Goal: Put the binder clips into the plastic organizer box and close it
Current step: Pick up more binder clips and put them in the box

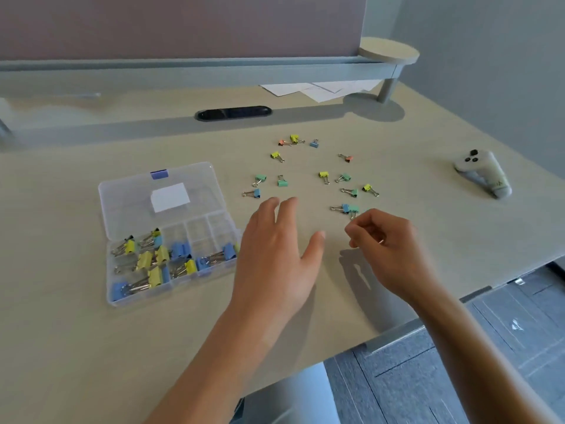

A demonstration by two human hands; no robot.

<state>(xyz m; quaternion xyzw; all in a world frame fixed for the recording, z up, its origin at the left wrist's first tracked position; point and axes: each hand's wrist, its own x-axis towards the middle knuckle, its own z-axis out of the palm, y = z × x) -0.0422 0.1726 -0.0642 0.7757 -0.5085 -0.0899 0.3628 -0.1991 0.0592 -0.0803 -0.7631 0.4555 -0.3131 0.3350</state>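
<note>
The clear plastic organizer box (128, 296) lies open at the left, its lid (122, 194) folded back, with several large yellow and blue binder clips (153, 261) in its compartments. Several small binder clips (282, 180) in green, yellow, blue and orange are scattered over the middle of the desk. My left hand (275, 255) hovers flat, fingers spread, just right of the box. My right hand (388, 246) has curled fingers beside a blue and green clip pair (348, 208). A metal glint shows between its fingers, seemingly a small clip.
A white hand-held controller (486, 172) lies at the far right of the desk. Papers (321, 88) sit at the back under a raised shelf (214, 68). A black cable slot (234, 113) is behind the clips. The desk edge (397, 332) runs near right.
</note>
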